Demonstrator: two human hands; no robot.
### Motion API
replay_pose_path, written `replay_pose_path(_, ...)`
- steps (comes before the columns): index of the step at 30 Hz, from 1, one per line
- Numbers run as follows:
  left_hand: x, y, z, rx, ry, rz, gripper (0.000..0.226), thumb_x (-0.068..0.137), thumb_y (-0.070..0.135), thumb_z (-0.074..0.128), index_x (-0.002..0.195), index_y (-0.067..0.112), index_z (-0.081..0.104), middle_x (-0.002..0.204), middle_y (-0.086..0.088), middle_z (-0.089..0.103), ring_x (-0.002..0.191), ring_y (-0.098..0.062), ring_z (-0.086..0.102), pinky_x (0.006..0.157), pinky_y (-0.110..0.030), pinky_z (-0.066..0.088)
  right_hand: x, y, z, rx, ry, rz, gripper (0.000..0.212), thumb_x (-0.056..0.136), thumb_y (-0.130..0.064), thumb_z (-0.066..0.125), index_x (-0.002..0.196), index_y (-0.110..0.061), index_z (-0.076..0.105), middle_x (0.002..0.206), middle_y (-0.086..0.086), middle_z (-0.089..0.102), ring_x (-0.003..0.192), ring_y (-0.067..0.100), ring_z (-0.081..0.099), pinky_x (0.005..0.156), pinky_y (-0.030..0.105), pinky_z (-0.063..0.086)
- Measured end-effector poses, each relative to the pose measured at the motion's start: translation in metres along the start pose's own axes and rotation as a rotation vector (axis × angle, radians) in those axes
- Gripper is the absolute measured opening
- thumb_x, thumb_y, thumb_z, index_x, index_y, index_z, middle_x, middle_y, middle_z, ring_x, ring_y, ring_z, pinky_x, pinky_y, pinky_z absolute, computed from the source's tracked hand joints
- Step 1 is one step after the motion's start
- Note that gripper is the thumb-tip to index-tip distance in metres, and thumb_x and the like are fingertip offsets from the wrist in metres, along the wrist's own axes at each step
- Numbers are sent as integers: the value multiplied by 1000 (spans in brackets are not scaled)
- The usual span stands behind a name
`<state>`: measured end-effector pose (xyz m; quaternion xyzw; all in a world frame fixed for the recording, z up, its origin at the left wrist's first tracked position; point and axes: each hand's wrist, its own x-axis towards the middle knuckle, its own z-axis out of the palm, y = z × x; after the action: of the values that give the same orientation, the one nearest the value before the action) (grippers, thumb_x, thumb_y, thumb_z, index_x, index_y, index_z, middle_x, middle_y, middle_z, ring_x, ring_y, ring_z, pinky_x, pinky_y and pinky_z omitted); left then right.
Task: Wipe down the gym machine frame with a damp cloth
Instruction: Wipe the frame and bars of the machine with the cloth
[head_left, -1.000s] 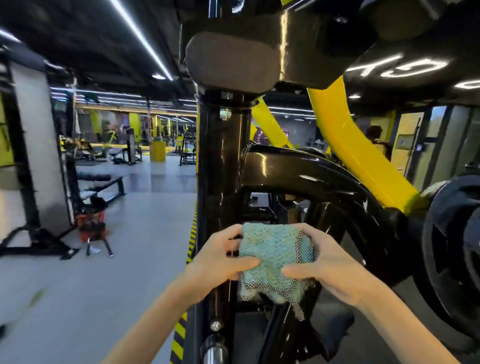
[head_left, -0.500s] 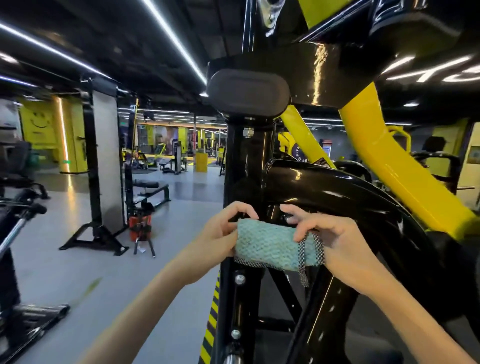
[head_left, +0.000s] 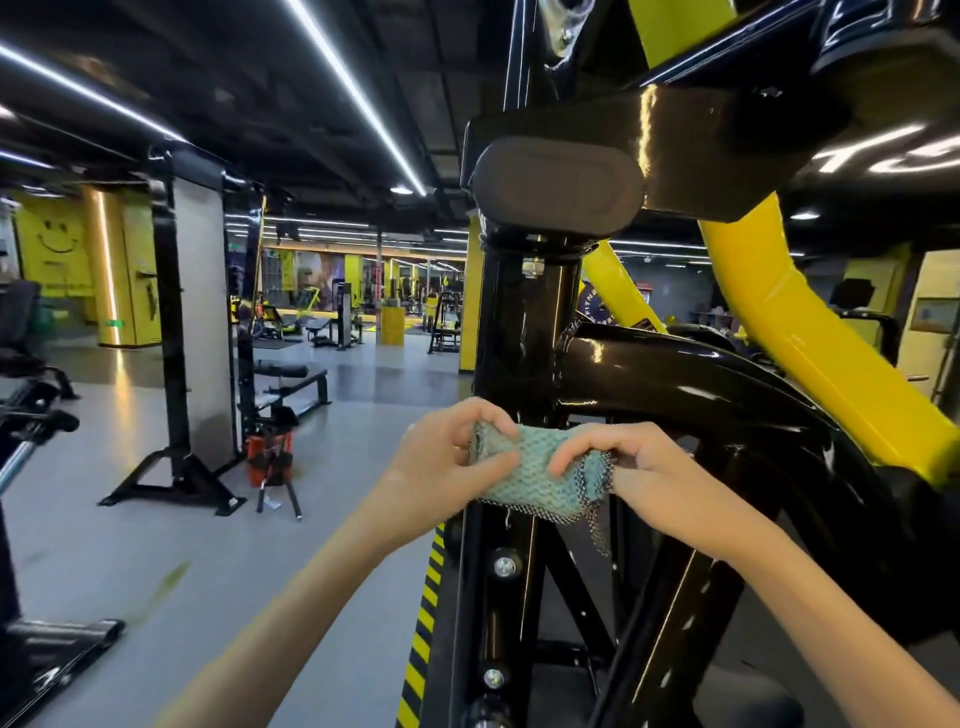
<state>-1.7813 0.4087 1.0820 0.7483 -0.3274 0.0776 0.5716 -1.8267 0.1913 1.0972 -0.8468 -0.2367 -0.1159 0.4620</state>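
Now | left hand and right hand each pinch teal cloth | at black frame post | round sign: "FITNE…"

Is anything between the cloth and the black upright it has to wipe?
Nothing visible. The left hand and right hand pinch the cloth directly in front of the black upright; contact cannot be told.

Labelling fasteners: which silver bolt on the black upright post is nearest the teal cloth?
The middle bolt, just below the teal woven cloth; top nut and lowest bolt sit farther.
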Motion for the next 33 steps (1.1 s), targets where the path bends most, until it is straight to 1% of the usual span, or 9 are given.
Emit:
replay_pose_path(5,6,0,13,416,323,39,41,88,20,71,118,33,48,90,1,70,89,-20,63,74,-30,52,12,-5,26,212,312,168,40,88,1,65,119,-23,59,98,1,74,93,17,71,84,36,59)
replay_pose_path(8,10,8,26,543,418,25,35,93,27,66,125,27,51,96,1,64,90,-12,45,66,-19,33,17,-5,46,114,583,102,34,76,0,78,97,-23,65,92,-6,71,88,1,68,76,20,57)
replay_pose_path(11,7,13,39,388,346,82,24,99,23,55,120,32,56,91,3,64,86,-10,52,59,-18,37,21,-5,59,-61,711,-76,40,76,4,76,88,-32,65,88,-15,69,89,-6,65,80,14,53)
replay_pose_path(15,3,11,42,-34,142,145,22,99,19,47,114,27,61,73,9,63,66,0,57,63,-17,44,20,1,68,-102,737,-267,43,82,7,66,112,-24,66,110,-10,68,108,-1,61,92,14,48)
replay_pose_path(19,7,-1,40,-364,-21,31,53,84,29,49,137,32,54,126,9,65,121,-7,58,108,-37,43,15,11,73,-96,590,-320,59,84,-12,69,133,-38,49,141,-13,49,136,5,41,109,18,36)
replay_pose_path(23,14,-10,33,-409,-99,50,59,86,35,48,145,37,39,145,17,50,135,0,44,117,-28,34,24,23,65,-266,670,-393,68,80,-1,76,136,-26,48,145,3,50,135,13,47,109,26,40)
replay_pose_path(27,24,-22,18,3,-92,211,50,97,40,40,146,39,32,150,28,36,141,11,27,119,-16,19,36,28,46,-443,776,-514,62,76,14,72,130,-10,55,129,6,61,124,13,56,106,29,45)
replay_pose_path(30,42,-25,-8,634,155,492,56,101,38,32,153,23,17,163,10,10,150,1,-2,122,-19,0,53,25,29,-721,820,-574,50,81,9,63,130,3,56,127,17,62,122,24,57,105,40,46)
replay_pose_path(33,81,-29,-38,1102,199,684,61,101,24,35,155,7,12,164,-7,5,153,-16,-7,123,-26,-7,74,16,15,-1001,806,-677,41,87,-4,49,125,4,61,126,19,64,122,29,58,109,38,41)
